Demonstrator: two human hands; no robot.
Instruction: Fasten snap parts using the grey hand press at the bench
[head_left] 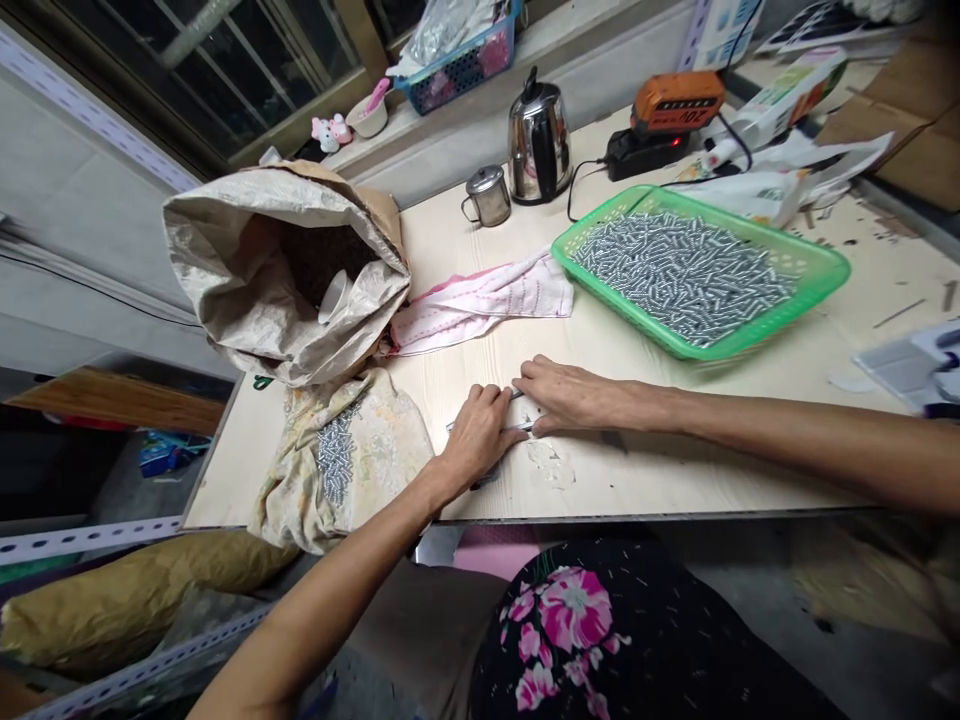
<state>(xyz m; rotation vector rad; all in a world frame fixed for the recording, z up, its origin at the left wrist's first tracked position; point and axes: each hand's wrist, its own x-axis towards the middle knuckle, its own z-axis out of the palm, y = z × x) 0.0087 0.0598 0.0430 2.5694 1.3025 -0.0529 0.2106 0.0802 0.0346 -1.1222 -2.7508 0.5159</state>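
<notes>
Near the table's front edge, my left hand (480, 430) is closed over a thin metal strip (527, 427), whose far end pokes out at the left of the fingers. My right hand (566, 395) faces it from the right, thumb and fingers closed at the right end of the strip. Another slim metal edge shows between the fingertips of both hands; its exact shape is hidden. Below the hands lies a clear plastic scrap (551, 465). To the left, small silvery metal pins (336, 455) are heaped on a crumpled patterned cloth (394, 425).
A green plastic basket (814, 262) full of similar metal pins stands at the right. At the left back, an open sack (217, 270) holds a white cup (335, 297). Behind are a pink-white towel (487, 300), steel mug (489, 197), kettle (538, 140) and orange battery (679, 100) on a charger.
</notes>
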